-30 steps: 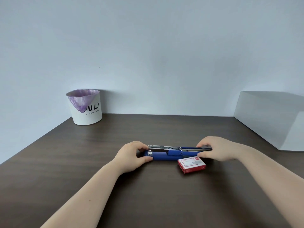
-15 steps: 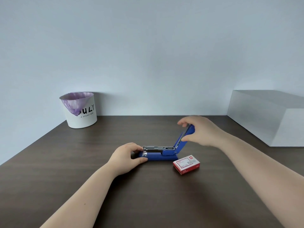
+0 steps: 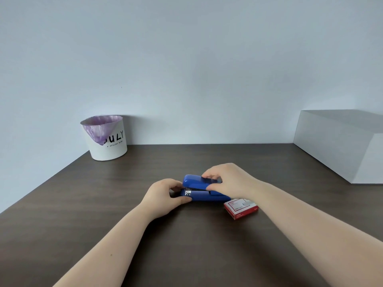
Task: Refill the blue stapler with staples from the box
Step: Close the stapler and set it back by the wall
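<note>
1. My left hand [image 3: 165, 196] pinches the front end of the glossy blue plastic stapler [image 3: 204, 188] on the dark wooden bench [image 3: 83, 204].
2. My right hand [image 3: 230, 180] grips its top cover, nearly lowered onto the base.
3. The small red-and-white cardboard staple box [image 3: 241, 208] lies closed just beneath my right wrist.

Both forearms are bare to the frame edge, no sleeves, and the hands [image 3: 232, 181] seemingly carry no rings.
</note>
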Tool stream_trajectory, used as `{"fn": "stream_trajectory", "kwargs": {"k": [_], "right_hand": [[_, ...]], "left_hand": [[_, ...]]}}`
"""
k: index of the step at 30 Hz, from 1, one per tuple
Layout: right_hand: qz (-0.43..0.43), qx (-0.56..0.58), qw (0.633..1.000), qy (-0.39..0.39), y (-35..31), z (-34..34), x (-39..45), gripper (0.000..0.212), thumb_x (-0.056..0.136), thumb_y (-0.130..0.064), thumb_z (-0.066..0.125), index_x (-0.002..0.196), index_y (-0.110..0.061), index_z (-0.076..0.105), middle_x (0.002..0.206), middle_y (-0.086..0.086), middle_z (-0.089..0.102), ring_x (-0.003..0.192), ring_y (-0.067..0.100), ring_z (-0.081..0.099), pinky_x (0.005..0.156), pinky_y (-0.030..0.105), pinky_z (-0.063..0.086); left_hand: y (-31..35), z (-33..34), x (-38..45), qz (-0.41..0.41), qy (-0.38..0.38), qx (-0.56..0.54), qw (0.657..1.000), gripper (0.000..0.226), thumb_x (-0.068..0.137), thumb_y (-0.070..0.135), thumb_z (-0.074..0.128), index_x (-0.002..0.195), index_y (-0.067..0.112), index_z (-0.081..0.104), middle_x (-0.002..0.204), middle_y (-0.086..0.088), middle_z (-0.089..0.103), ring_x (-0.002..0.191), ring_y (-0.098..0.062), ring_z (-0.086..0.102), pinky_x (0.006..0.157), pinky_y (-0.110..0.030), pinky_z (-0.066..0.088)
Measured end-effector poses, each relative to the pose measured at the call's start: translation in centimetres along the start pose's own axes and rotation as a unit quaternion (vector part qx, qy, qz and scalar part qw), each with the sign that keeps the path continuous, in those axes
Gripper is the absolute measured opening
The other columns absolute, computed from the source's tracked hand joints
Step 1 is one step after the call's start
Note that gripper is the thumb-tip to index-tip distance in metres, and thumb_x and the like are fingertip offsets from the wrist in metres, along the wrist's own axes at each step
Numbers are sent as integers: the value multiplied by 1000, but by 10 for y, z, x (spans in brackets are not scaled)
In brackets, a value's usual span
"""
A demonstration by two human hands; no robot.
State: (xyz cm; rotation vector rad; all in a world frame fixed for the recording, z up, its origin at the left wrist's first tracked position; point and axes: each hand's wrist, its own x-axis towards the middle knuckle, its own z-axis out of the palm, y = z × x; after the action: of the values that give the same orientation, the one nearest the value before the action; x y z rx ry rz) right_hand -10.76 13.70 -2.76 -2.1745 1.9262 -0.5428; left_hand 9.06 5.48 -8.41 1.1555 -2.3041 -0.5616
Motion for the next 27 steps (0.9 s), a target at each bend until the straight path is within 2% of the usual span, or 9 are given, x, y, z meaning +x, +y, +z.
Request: {"fn": "stream_trajectory", "kwargs": {"k": [5, 9, 14, 19, 24, 27], "right_hand": [[31, -49, 998, -32, 15, -8, -6, 37, 87, -38, 58, 122, -24, 60, 123, -7, 65, 111, 13, 58, 97, 34, 47], [69, -66, 994, -46, 26, -10, -11, 34, 87, -40, 58, 113, -21, 64, 110, -3, 68, 95, 16, 60, 86, 33, 50], [101, -104, 989, 0, 34, -9, -6, 31, 85, -43, 56, 96, -17, 69, 94, 1, 70, 86, 21, 62, 76, 38, 54], [172, -96, 979, 54, 64, -14, -4, 26, 83, -39, 56, 92, -16, 65, 93, 3, 67, 85, 24, 61, 67, 32, 48], [262, -71, 954, 127, 124, -30, -16, 21, 84, -31, 51, 92, -13, 60, 88, 5, 61, 80, 26, 57, 64, 29, 42], [299, -65, 937, 168, 160, -41, -24, 17, 85, -29, 49, 84, -13, 55, 82, 4, 57, 75, 26, 54, 61, 30, 42]], "left_hand": [[1, 1, 0, -10, 0, -1, 1000, 41, 71, 43, 72, 108, 28, 66, 104, 10, 66, 95, -7, 57, 82, -21, 41], [6, 4, 3, -17, 20, 5, 1000, 33, 72, 40, 72, 101, 25, 66, 94, 10, 62, 90, -8, 57, 79, -20, 40], [19, 7, 17, -46, 36, 34, 998, 32, 71, 38, 73, 97, 23, 61, 86, 7, 63, 83, -14, 60, 78, -27, 48], [33, 18, 42, -70, 46, 80, 993, 15, 80, 33, 63, 80, 21, 54, 80, 4, 59, 83, -21, 57, 73, -31, 45], [64, 44, 80, -75, 14, 91, 993, 17, 82, 36, 57, 73, 22, 55, 82, 2, 61, 82, -21, 56, 72, -30, 44], [87, 64, 103, -64, -11, 85, 994, 18, 82, 37, 56, 71, 24, 52, 83, 2, 61, 85, -22, 58, 76, -32, 47]]}}
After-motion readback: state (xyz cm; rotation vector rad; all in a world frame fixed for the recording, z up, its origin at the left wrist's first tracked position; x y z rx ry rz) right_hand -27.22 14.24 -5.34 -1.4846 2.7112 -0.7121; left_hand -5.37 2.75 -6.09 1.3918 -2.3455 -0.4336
